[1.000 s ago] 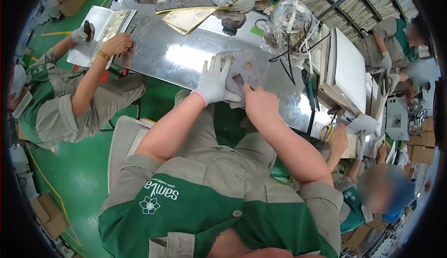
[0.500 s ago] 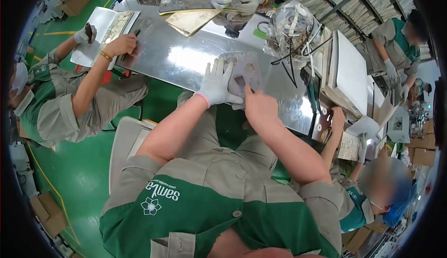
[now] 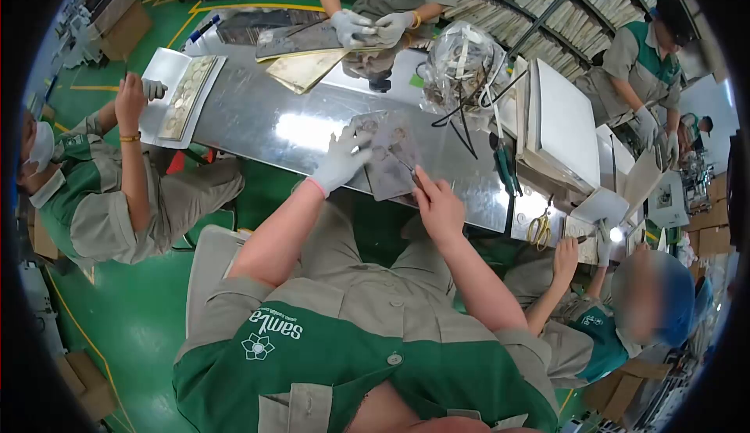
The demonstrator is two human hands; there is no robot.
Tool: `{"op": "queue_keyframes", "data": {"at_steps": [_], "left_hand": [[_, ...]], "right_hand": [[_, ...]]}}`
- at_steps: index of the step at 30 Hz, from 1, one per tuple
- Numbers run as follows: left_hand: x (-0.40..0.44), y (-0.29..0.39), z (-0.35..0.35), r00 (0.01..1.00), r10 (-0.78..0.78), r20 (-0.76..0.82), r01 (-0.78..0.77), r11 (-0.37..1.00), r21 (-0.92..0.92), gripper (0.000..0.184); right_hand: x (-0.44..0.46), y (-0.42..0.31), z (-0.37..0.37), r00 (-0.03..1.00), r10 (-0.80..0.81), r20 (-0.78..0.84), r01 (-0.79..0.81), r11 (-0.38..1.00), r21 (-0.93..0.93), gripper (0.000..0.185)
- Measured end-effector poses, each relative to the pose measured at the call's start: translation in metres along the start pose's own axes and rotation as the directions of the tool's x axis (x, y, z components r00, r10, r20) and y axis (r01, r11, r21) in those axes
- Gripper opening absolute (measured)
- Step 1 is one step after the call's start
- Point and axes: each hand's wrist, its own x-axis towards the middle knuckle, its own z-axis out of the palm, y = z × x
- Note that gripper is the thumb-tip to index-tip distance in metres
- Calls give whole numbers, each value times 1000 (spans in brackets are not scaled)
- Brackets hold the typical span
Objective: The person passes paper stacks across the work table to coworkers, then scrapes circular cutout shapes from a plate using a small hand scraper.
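A flat greyish-purple panel [image 3: 391,181] with brownish blotches lies at the near edge of the metal table, partly overhanging it. My left hand [image 3: 342,158], in a white glove, rests at the panel's left side with fingers spread. My bare right hand [image 3: 440,208] is closed around the handle of a thin hand tool [image 3: 403,159] with a slim metal shaft. The tool's tip points up and left over the middle of the panel; whether it touches the surface I cannot tell. Its exact kind is too small to make out.
On the metal table [image 3: 242,124] stand a clear plastic bag of cables [image 3: 462,69] and a stack of white-covered boards [image 3: 566,124]. Green-handled pliers [image 3: 504,169] and yellow-handled scissors [image 3: 539,230] lie to the right. Co-workers sit left, right and opposite, handling similar panels.
My right hand has turned and drawn slightly lower, exposing more of the tool. My left hand's fingers are more bent. The co-worker at left has raised a bare hand.
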Motion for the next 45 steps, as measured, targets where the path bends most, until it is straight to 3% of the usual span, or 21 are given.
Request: {"op": "queue_keyframes", "data": {"at_steps": [1,2,3,4,7,8,12,19,22,24,25,27,29,31,33,35,36,38,41,45], "left_hand": [[2,2,2,1000,9,1,-9,1000,7,60],[3,10,0,981,-192,-5,177,912,-370,54],[3,17,-5,924,-375,73,319,654,-686,48],[3,29,-4,880,-456,132,385,525,-759,43],[9,57,-4,871,-413,266,447,440,-779,42],[10,75,-12,885,-402,235,446,586,-676,39],[17,84,-2,935,-317,157,347,735,-582,33],[30,85,9,935,-300,189,354,746,-565,31],[37,95,1,927,-274,256,367,800,-474,32],[46,106,-7,914,-260,312,323,931,-169,33],[51,106,-9,914,-254,316,316,935,-163,33],[64,108,-13,939,-208,273,210,978,21,35],[87,114,-11,951,-162,262,158,987,38,36],[115,123,-11,969,-93,229,82,995,60,37],[155,119,3,980,-69,186,39,986,163,34],[190,125,14,991,110,80,-116,991,70,29],[207,126,23,989,118,90,-124,990,70,29],[237,127,44,956,278,-92,-266,957,119,26],[271,120,69,939,344,13,-338,914,224,26],[271,129,76,923,385,16,-373,884,282,33]], "right_hand": [[-3,4,-1,1000,3,-10,-3,1000,4,40],[-6,6,-4,997,-36,-73,37,999,10,40],[-8,4,-6,989,-71,-132,73,997,10,40],[-9,5,-8,988,-64,-141,67,998,18,40],[-8,6,-13,969,-122,-213,124,992,-6,40],[-8,7,-13,966,-139,-219,136,990,-28,40],[-6,15,-18,955,-182,-233,167,983,-80,40],[-6,43,-19,926,-200,-319,206,978,-15,39],[-8,54,-18,927,-191,-323,195,981,-22,38],[-10,65,-9,936,-134,-327,145,989,12,38],[-10,71,-4,934,-125,-333,137,990,14,38],[-7,85,6,925,171,-338,-90,966,242,38],[-2,103,12,925,199,-324,-134,968,211,39],[2,114,20,944,52,-325,-39,998,46,38],[4,114,24,941,64,-333,-50,998,50,37],[3,114,25,941,26,-336,-14,999,40,37],[4,115,26,932,47,-359,-20,997,79,37],[3,114,24,931,59,-361,-33,996,77,38],[3,113,23,933,71,-354,-53,997,59,38],[4,114,23,925,59,-375,-32,996,78,38]]}}
